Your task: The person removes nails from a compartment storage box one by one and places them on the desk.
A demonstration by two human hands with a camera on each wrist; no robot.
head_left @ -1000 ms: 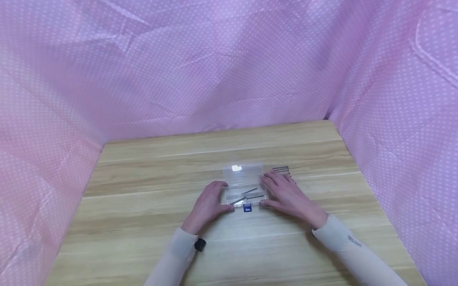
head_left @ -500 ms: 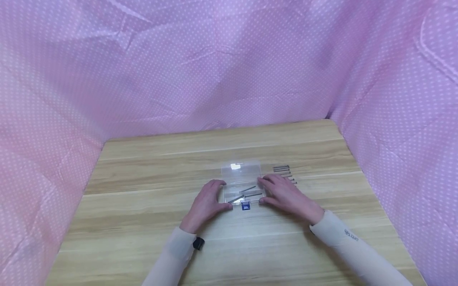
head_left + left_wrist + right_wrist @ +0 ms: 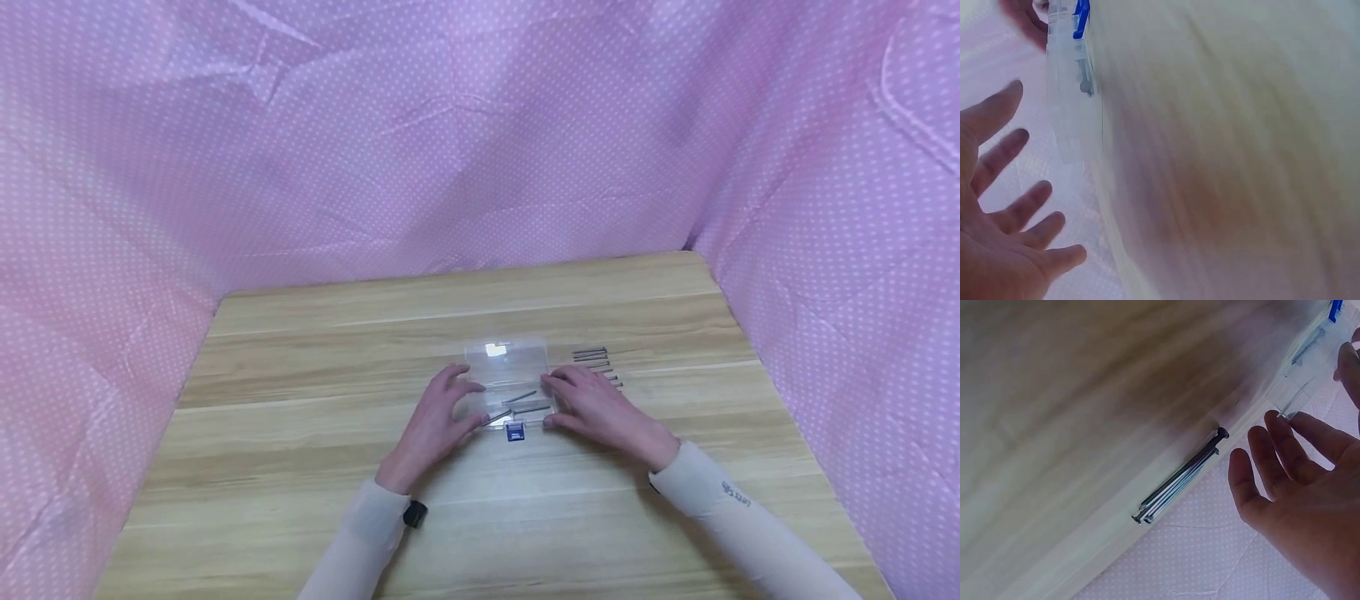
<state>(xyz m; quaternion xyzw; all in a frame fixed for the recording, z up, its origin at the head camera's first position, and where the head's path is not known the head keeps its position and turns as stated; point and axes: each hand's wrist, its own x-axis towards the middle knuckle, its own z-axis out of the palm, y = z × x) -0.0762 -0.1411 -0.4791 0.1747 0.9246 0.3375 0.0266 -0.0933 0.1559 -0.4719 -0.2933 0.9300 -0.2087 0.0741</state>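
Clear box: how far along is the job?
Done: clear box open, lid folded back, three nails inside. In hand: right hand at the box's right side; left hand spread, apart from it. Remaining, probably: the loose nails right of the box, then closing the lid and blue latch.

A wood-grain table, pale with brown streaks and rounded far corners, carried everything. On it lay a clear plastic box, its lid laid back toward the far edge, its blue latch facing the near edge. Right of the box, several nails lay in a row.
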